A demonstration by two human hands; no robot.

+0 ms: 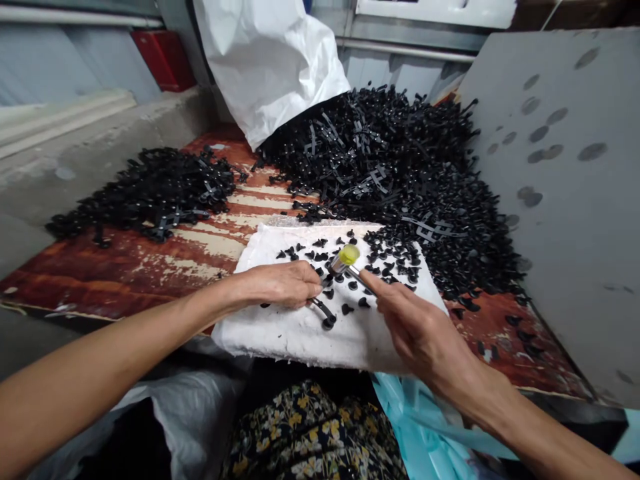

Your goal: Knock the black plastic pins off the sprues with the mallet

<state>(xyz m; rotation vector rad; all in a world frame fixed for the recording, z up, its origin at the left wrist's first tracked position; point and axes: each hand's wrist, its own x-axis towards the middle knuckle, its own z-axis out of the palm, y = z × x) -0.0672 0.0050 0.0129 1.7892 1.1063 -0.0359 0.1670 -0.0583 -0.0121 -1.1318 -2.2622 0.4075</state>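
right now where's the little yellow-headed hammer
In the head view, the yellow-headed hammer is just right of centre, held in the right hand, its head over the white pad among small black parts.

Soft, even daylight fills the scene, brightest on the white sack [270,60] at top centre, which nearly blows out. Below it the black plastic pile [395,160] shows small glints but little detail. Shadows are faint. Wide-angle bending curves the edges, and the forearms nearest the camera look slightly soft
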